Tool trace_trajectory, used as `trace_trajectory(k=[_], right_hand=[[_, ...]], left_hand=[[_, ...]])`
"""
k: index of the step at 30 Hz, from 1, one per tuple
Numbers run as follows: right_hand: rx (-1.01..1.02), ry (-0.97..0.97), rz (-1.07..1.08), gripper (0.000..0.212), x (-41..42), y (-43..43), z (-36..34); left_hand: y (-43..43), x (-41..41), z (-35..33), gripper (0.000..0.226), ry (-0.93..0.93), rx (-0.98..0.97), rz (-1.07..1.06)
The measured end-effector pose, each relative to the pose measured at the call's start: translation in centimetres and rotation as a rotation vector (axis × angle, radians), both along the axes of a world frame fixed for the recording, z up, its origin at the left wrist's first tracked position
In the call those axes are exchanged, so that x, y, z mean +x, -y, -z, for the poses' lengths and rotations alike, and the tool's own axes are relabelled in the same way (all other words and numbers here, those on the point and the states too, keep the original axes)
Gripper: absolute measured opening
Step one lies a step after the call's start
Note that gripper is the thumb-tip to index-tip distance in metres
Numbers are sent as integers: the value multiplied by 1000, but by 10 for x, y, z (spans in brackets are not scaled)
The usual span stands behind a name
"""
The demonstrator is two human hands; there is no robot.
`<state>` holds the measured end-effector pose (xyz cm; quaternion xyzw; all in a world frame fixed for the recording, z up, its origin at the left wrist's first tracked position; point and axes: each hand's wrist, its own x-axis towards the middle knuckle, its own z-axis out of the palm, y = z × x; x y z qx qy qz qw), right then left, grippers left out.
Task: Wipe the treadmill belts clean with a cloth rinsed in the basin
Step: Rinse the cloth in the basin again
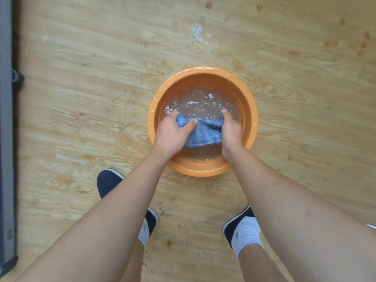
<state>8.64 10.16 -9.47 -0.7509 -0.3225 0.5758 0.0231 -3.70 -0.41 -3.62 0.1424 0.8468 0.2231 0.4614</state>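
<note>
Cloth (203, 133) in basin (203, 70): rinse step in hand.

- Basin: orange, on the wood floor (81, 98), at 12 o'clock from my shoes (109, 184). Water (203, 102) inside, surface rippled.
- Cloth: blue, bunched, held between both hands in the basin's 6 o'clock half. Its lower edge looks to sit at the waterline, but glare stops me saying how much is under.
- Left hand (171, 135), at 8 o'clock in the basin: fingers (173, 117) curled round the cloth's left end, thumb laid across the top.
- Right hand (232, 133), at 4 o'clock: fingers closed round the right end.
- Treadmill (6, 139): grey edge only, at 9 o'clock of the view, well apart from the basin. No belt in view, so its condition goes unrecorded.

Progress, my judgement: only the rinse part of a cycle shows. The cloth is wet and not yet wrung. Left to do: wring it over the basin, carry it to 9 o'clock, wipe the belts, and rinse again as it soils.
</note>
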Motion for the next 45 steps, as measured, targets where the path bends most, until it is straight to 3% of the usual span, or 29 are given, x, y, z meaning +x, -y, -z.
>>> trace_trajectory(k=[4, 8, 11, 13, 15, 18, 20, 21, 23, 26, 28, 30, 33, 35, 37, 40, 42, 45], right_hand=[[-100, -127, -4, 19, 12, 2, -29], [-165, -189, 65, 14, 10, 17, -67], [-290, -338, 226, 30, -2, 32, -98], [-386, -456, 426, 35, -9, 32, -117], [-424, -541, 564, 37, -14, 29, -128], [-393, -608, 702, 39, -20, 18, -140], [-370, -598, 682, 41, -24, 15, -146], [-373, -575, 655, 43, -25, 14, -148], [-380, -495, 584, 46, -24, 16, -151], [-404, -406, 506, 39, -17, 28, -158], [-403, -408, 485, 35, -14, 37, -164], [-415, -410, 484, 35, -12, 40, -167], [-413, -374, 518, 30, -6, 38, -168], [-345, -320, 550, 35, -6, 34, -168], [-268, -266, 530, 40, -13, 27, -170], [-197, -185, 415, 30, -34, 23, -174], [-167, -138, 344, 31, -44, 27, -176], [-195, -148, 334, 45, -46, 29, -178]], left_hand=[[-5, 5, -20, 41, 116, 177, -227], [-14, 17, -47, 14, 155, 260, -401], [-29, 31, -76, 30, 513, 365, -778], [-35, 41, -97, 33, 634, 371, -880], [-32, 44, -108, 34, 533, 324, -742], [-19, 46, -114, 45, 233, 310, -141], [-11, 52, -117, 56, 151, 347, 266], [-9, 53, -118, 59, 157, 333, 360], [-7, 49, -120, 58, 146, 262, 281], [-11, 37, -121, 37, 7, 162, 43], [-13, 34, -128, 17, -222, 76, 118], [-12, 32, -132, 20, -391, 22, 240], [-6, 35, -131, 15, -389, 75, 397], [-1, 41, -133, 7, -354, 282, 496], [7, 45, -139, 26, -201, 404, 308], [22, 41, -136, 36, -40, 302, -231], [32, 36, -131, 32, -32, 186, -378], [38, 33, -130, 23, 44, 125, -438]])
